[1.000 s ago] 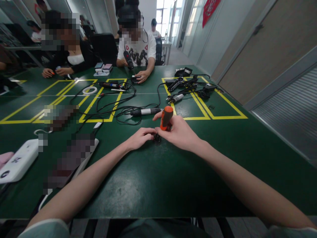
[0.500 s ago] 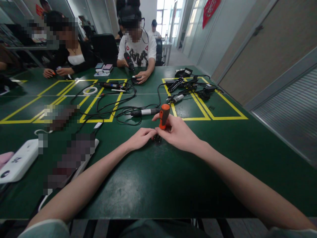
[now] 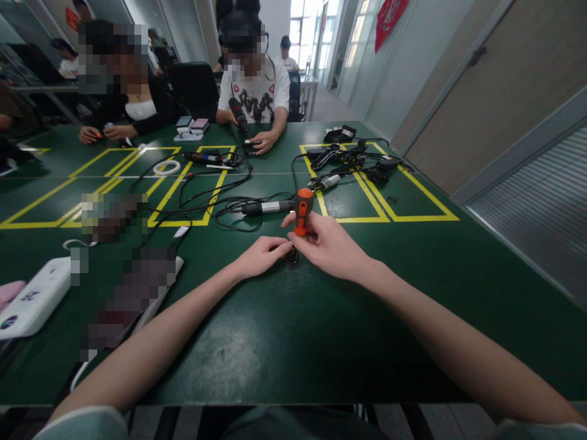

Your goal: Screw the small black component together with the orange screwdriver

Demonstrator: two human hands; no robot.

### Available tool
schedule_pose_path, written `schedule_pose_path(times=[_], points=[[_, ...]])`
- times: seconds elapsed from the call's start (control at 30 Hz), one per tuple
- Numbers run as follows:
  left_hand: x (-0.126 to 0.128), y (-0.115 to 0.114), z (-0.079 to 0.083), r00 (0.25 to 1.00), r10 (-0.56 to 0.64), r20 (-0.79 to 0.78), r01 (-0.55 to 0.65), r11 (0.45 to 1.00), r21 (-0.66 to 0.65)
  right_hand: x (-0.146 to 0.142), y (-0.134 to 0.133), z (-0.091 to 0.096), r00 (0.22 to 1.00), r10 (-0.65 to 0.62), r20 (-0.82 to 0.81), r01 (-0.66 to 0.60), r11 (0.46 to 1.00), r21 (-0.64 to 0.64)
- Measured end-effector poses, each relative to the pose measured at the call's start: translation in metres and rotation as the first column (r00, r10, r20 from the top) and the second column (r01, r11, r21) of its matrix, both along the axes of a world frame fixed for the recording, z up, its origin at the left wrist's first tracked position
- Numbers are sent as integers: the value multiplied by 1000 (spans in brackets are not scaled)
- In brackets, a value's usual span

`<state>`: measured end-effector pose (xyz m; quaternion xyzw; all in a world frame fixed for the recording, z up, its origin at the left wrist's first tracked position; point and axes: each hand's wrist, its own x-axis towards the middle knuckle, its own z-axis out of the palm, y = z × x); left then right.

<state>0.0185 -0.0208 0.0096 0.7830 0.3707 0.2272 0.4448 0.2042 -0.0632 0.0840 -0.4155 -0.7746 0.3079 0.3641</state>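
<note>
An orange and grey screwdriver (image 3: pixel 302 211) stands nearly upright in my right hand (image 3: pixel 331 247), whose fingers close round the lower handle. Its tip is hidden behind my fingers, over a small dark round part (image 3: pixel 292 258) on the green table (image 3: pixel 284 342). From the left, my left hand (image 3: pixel 261 255) rests on the table with its thumb and fingers closed at the edge of that round part, steadying contact with it. What the part is, I cannot make out.
Beyond my hands lie a grey-and-black electric screwdriver (image 3: pixel 270 208) and looped black cables (image 3: pixel 220 201). More cables and tools (image 3: pixel 348 159) are heaped at the back right. A white power bank (image 3: pixel 39 296) sits at the left. Across the table a co-worker (image 3: pixel 254 91) holds a black tool.
The screwdriver handle has turned about its axis, now showing an orange side, and shifted slightly left and down. My right fingers have moved a little with it; my left hand stays put.
</note>
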Motion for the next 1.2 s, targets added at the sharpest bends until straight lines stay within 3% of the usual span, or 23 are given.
schedule_pose_path(times=[0.43, 1.2], points=[[-1, 1, -5, 1000, 14, -7, -14, 1000, 2, -2, -2, 2, 994, -51, 96, 53, 999, -14], [-1, 0, -1, 1000, 18, -11, -18, 1000, 8, 0, -1, 1, 998, -50, 35, 50, 999, -6]])
